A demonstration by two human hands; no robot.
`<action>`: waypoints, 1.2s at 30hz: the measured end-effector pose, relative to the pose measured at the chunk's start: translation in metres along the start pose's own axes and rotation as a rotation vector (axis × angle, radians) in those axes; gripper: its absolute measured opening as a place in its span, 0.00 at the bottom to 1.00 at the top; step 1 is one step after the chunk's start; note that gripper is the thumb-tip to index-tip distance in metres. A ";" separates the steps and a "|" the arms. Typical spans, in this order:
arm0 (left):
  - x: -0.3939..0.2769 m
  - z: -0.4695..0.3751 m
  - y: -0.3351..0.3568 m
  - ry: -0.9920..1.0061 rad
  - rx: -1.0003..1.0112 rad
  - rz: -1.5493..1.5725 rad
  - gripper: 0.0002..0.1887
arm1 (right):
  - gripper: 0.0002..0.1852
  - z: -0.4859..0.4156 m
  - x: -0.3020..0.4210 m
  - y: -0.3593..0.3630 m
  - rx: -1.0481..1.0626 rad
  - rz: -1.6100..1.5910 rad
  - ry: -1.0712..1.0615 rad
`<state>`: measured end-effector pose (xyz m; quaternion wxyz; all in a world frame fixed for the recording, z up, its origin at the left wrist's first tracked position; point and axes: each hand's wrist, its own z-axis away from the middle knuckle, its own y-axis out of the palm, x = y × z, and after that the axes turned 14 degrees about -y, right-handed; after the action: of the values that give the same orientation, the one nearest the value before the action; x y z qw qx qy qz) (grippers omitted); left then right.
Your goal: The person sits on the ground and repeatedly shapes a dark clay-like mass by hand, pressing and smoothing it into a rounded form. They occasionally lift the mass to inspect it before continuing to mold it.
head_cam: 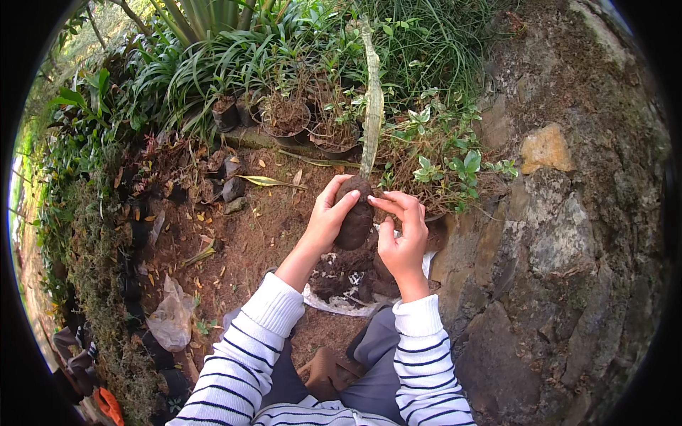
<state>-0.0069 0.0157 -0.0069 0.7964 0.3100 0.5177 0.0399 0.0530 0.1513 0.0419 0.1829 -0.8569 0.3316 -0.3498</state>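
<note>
My left hand (326,215) grips a dark, oblong soil ball (354,226), its thumb across the upper part. A single long, mottled snake plant leaf (373,106) stands upright from the top of that ball. At the ball's right side is my right hand (404,231), with its fingers curled and the fingertips close to the soil; whether they touch it cannot be told. Below both hands lies a white sack or sheet (341,309) bearing loose dark soil (330,282), partly hidden by my hands.
Potted plants in black containers (287,125) line the far side, with dense foliage behind. A rough stone wall (533,293) rises at the right. A crumpled clear plastic bag (171,317) and a yellowish fallen leaf (266,181) lie on the ground to the left.
</note>
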 end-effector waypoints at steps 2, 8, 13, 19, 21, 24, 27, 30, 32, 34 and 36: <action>-0.003 0.002 0.001 -0.004 0.002 -0.018 0.16 | 0.20 0.000 0.000 0.000 -0.004 0.011 -0.008; -0.002 -0.001 -0.004 -0.006 0.032 -0.022 0.15 | 0.20 -0.001 0.001 0.001 -0.021 0.032 -0.027; -0.002 -0.002 -0.003 -0.015 0.017 -0.071 0.16 | 0.23 0.004 -0.005 0.002 -0.036 0.098 -0.043; 0.001 -0.002 -0.003 -0.010 -0.014 -0.143 0.17 | 0.25 0.000 0.000 0.003 0.072 0.197 -0.123; 0.004 -0.003 -0.003 0.008 -0.045 -0.167 0.17 | 0.24 0.000 0.003 -0.003 0.046 0.262 -0.137; -0.002 -0.002 -0.005 0.004 -0.016 -0.105 0.17 | 0.24 -0.003 0.002 0.000 0.076 0.271 -0.094; -0.001 -0.002 -0.004 0.020 -0.037 -0.109 0.17 | 0.24 -0.001 0.004 -0.005 0.049 0.271 -0.122; -0.004 -0.002 -0.003 0.023 -0.044 -0.118 0.17 | 0.24 0.001 0.002 0.000 0.093 0.264 -0.100; -0.004 -0.001 -0.003 0.016 -0.056 -0.140 0.17 | 0.23 0.001 0.005 -0.002 0.070 0.272 -0.120; -0.002 -0.002 -0.002 0.009 -0.059 -0.146 0.18 | 0.23 0.002 0.005 -0.002 0.079 0.280 -0.118; 0.000 -0.002 -0.004 0.003 -0.056 -0.144 0.18 | 0.23 0.003 0.002 0.003 0.115 0.281 -0.091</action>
<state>-0.0097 0.0135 -0.0098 0.8048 0.2494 0.5385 -0.0023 0.0550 0.1484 0.0387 0.2935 -0.8052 0.4191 -0.2998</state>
